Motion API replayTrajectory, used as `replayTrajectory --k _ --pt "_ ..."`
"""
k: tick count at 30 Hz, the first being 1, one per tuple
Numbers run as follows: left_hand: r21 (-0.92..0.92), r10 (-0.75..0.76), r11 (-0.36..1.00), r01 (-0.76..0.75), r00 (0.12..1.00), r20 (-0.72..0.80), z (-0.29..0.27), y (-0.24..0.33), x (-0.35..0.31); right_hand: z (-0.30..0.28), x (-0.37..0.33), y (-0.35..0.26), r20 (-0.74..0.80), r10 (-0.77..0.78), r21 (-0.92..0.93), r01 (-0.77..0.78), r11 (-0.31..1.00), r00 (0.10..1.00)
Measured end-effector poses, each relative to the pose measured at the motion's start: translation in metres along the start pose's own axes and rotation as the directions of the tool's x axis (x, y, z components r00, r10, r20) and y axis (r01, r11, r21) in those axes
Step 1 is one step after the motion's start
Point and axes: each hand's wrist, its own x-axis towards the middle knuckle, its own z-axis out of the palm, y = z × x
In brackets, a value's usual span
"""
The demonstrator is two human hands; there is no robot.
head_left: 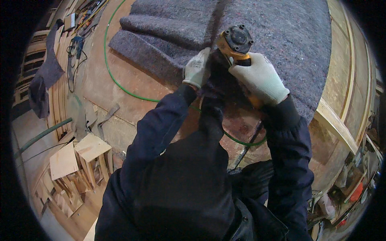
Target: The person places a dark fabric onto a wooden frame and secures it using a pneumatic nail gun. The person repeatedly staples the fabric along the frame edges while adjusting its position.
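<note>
My right hand [261, 76], in a white knit glove, is wrapped round the handle of a yellow-and-black staple gun [236, 40]. The tool's black round cap faces up, and its nose is hidden. Just left of it, my left hand [198, 69], gloved alike, grips the near edge of a grey felt sheet [281, 40]; its fingertips are partly hidden. The felt has raised folds [157, 30] to the left and lies flatter on the right. A dark shadow falls between my hands.
A green air hose [108, 64] curves over the brown board [136, 76] and under my arms. Light wooden strips [335, 124] run along the right. Plywood pieces [93, 148] stand at lower left. A blue corded tool [77, 43] lies at far left, and scrap clutter [350, 180] at lower right.
</note>
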Motion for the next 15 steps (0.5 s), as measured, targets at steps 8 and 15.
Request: replayTrajectory --k 8,15 --pt "0.004 0.073 0.997 -0.073 0.993 -0.09 0.001 -0.005 -0.004 -0.003 -0.023 0.013 -0.146 0.018 0.009 -0.016 1.0 0.989" --pt "-0.016 0.123 0.992 -0.126 0.982 -0.143 0.015 -0.023 0.006 -0.016 -0.069 0.033 -0.291 0.292 0.233 -0.228 0.945 0.911"
